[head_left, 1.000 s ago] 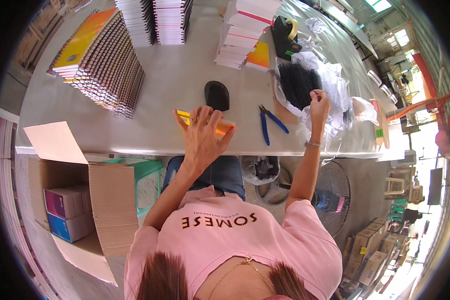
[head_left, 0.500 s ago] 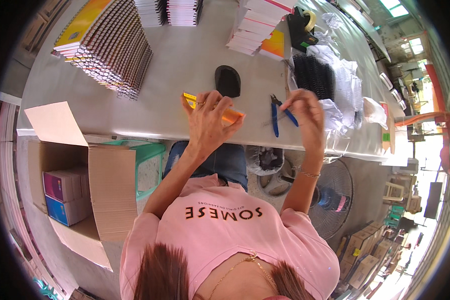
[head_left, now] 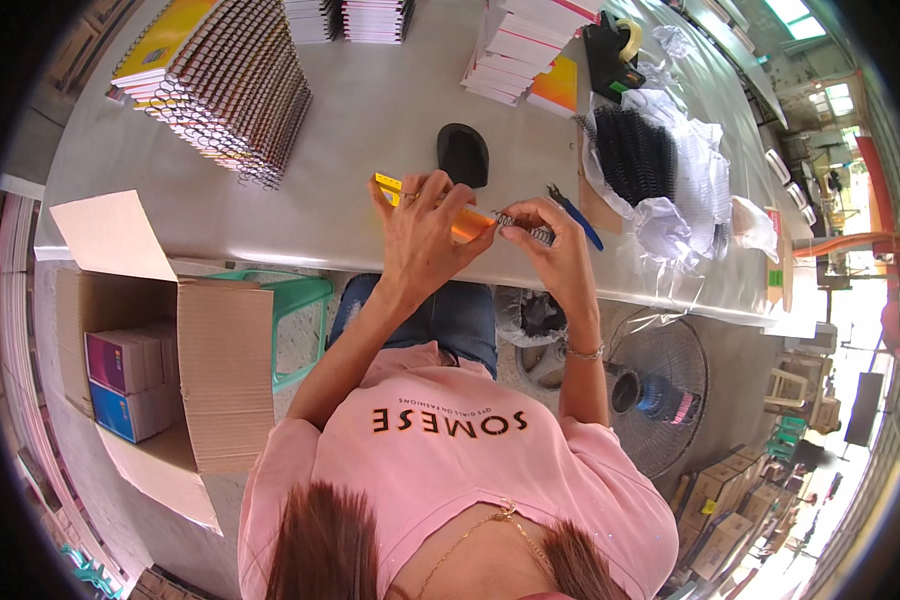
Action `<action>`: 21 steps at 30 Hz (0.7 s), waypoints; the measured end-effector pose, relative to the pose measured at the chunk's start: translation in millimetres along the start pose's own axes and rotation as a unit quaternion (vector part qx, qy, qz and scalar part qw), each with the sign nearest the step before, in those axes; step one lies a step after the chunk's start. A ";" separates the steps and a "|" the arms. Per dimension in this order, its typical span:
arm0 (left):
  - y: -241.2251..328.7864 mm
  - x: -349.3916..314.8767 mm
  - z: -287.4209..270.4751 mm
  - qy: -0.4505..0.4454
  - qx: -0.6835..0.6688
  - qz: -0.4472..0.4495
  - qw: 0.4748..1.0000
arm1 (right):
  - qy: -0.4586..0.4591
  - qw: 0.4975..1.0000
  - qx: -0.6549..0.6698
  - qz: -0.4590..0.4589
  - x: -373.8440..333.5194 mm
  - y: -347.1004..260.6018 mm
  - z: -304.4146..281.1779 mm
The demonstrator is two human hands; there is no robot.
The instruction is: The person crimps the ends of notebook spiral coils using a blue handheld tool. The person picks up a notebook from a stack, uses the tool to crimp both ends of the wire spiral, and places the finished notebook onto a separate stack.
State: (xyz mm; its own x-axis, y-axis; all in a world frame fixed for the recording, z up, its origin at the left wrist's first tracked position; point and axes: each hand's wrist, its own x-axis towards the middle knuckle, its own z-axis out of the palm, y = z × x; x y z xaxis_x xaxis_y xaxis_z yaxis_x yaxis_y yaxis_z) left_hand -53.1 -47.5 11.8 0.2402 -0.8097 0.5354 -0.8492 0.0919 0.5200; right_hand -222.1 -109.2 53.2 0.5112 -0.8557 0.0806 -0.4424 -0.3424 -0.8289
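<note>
My left hand (head_left: 422, 228) is closed over a small orange-and-yellow notebook (head_left: 469, 224), held at the near edge of the table. Between the fingertips of my right hand (head_left: 550, 240) is a dark spiral binding coil (head_left: 540, 236), its end touching the notebook's right end. Whether the coil has entered any holes is too small to tell. Just right of my right hand, blue-handled cutting pliers (head_left: 582, 222) lie on the table, partly hidden by it. Beyond my left hand rests a black rounded pad (head_left: 463, 156).
Spiral-bound notebooks (head_left: 235, 95) are stacked far left; unbound booklets (head_left: 510, 50) stand at the back. To the right are black coils (head_left: 630, 155) on white wrapping and a tape dispenser (head_left: 610, 55). An open carton (head_left: 225, 380) stands at left, a fan (head_left: 660, 395) below the table.
My right hand has moved left from beside the pliers to the notebook's right end, bringing the coil against it. My left hand keeps its hold on the notebook.
</note>
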 end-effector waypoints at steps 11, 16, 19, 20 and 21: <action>3.3 4.0 -4.7 -0.034 0.038 -0.012 0.999 | 0.014 0.996 -0.007 -0.093 -3.3 7.0 6.7; -1.6 4.2 -10.5 -0.062 0.034 -0.002 0.998 | 0.032 0.997 -0.010 -0.070 -3.6 -1.4 11.1; -9.0 3.4 -11.8 -0.051 0.026 0.002 0.998 | 0.036 0.993 -0.079 -0.084 -1.0 0.4 10.3; -13.1 4.9 -11.3 -0.036 0.004 -0.003 0.999 | 0.053 0.993 -0.066 -0.083 0.3 -1.8 11.9; -15.2 6.1 -11.3 -0.022 -0.017 -0.008 1.000 | 0.070 0.993 -0.053 -0.081 1.6 -3.0 12.8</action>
State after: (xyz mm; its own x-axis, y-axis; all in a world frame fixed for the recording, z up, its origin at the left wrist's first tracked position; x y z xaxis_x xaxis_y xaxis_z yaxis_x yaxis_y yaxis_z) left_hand -33.4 -47.3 14.7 0.2327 -0.8355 0.4977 -0.8284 0.0978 0.5515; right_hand -210.5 -104.6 48.8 0.4788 -0.8284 0.2905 -0.4408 -0.5131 -0.7365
